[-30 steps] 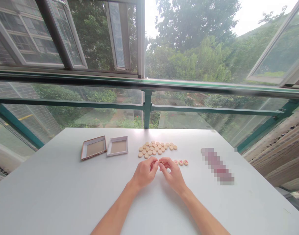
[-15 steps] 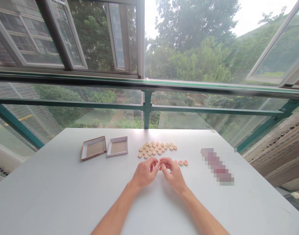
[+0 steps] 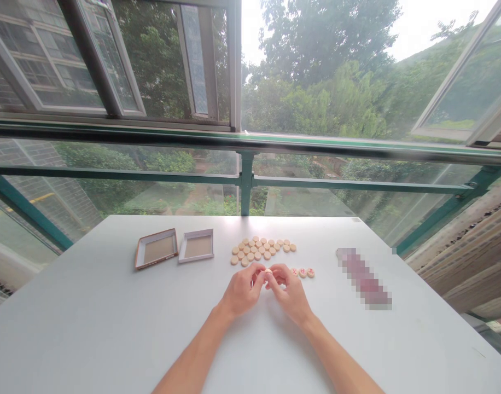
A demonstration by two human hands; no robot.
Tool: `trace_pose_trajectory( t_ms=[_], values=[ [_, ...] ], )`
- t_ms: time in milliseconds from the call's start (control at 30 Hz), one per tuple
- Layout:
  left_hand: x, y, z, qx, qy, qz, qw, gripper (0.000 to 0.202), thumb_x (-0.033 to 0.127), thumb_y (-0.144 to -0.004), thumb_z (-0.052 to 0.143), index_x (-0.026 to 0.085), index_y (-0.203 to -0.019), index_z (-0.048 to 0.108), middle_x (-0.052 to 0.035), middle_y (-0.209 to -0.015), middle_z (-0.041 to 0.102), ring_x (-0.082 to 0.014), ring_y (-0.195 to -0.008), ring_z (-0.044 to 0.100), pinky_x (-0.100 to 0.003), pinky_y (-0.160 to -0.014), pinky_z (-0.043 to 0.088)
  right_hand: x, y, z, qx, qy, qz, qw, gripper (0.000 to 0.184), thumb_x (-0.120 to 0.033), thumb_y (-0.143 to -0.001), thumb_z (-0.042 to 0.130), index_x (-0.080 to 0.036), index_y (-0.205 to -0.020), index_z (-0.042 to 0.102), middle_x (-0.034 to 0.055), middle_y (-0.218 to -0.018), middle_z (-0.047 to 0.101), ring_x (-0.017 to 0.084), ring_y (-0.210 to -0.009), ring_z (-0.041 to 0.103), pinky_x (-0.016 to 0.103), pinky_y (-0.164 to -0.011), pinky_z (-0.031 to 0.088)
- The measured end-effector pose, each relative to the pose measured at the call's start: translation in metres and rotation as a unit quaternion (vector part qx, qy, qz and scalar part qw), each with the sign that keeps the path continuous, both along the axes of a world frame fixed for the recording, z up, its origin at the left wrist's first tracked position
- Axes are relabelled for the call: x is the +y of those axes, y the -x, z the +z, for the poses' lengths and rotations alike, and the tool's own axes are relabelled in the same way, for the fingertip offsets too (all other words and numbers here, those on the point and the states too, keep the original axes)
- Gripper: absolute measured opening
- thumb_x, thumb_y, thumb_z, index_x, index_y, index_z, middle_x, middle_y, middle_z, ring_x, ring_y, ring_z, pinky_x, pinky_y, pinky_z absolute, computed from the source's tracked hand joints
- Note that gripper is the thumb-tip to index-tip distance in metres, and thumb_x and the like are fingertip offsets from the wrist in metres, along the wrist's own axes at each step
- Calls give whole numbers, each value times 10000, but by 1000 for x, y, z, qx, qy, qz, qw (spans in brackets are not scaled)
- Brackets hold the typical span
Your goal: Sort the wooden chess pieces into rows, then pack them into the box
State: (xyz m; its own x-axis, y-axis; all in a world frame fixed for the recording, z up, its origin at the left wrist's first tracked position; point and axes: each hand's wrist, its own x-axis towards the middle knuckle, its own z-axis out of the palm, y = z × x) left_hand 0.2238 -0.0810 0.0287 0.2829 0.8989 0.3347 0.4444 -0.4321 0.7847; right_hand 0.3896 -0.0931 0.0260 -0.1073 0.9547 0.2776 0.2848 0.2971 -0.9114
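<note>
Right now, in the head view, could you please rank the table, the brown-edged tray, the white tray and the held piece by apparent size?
1. Table
2. Brown-edged tray
3. White tray, slightly smaller
4. Held piece, partly covered

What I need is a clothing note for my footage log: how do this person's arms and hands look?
The left hand and right hand are bare, with no gloves, watch or bracelet showing. The left forearm and right forearm are bare too; no sleeves are in view.
</note>
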Motion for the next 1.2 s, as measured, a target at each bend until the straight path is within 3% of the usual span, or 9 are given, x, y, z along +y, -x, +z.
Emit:
trace_pose_trajectory(
  t_ms=[200, 467, 667, 900, 1200],
  values=[
    [-1, -1, 2, 5, -13, -8, 1000, 205, 346, -976, 473, 218, -1000, 631, 9, -745, 682, -123, -614, 599, -229, -596, 458, 0, 0, 1, 3, -3, -10, 1000, 279, -478, -978, 525, -208, -974, 592, 45, -847, 731, 178, -696, 714, 253, -575, 503],
    [2, -1, -1, 17, -23, 13, 1000, 168, 332, -943, 517, 232, -1017, 630, 17, -759, 700, -121, -603, 598, -228, -591, 468, 1, -1, -5, 11, 0, 6, 1000, 258, -424, -976, 520, -219, -1121, 579, 72, -962, 720, 189, -744, 717, 236, -518, 496],
    [2, -1, -2, 43, -24, 48, 998, 183, 386, -938, 536, 240, -927, 646, 25, -732, 707, -124, -597, 607, -228, -593, 457, 1, -1, -6, -14, -16, 21, 1000, 210, -334, -955, 533, -225, -1128, 580, 50, -923, 721, 177, -726, 704, 241, -537, 517],
    [3, 0, -2, 71, -28, 95, 993, 296, 479, -921, 560, 243, -788, 680, 26, -671, 697, -136, -598, 619, -233, -599, 427, 0, 0, -9, -47, -56, 26, 997, 306, -234, -892, 554, -232, -1194, 600, 37, -921, 727, 161, -707, 679, 253, -565, 542],
    [4, 0, -2, 67, -22, 77, 995, 326, 427, -975, 464, 253, -840, 705, 16, -708, 728, -150, -617, 637, -240, -614, 430, 1, 1, -8, -41, -46, 16, 998, 271, -315, -927, 568, -238, -1181, 620, 43, -893, 728, 166, -682, 690, 235, -500, 526]
  ],
)
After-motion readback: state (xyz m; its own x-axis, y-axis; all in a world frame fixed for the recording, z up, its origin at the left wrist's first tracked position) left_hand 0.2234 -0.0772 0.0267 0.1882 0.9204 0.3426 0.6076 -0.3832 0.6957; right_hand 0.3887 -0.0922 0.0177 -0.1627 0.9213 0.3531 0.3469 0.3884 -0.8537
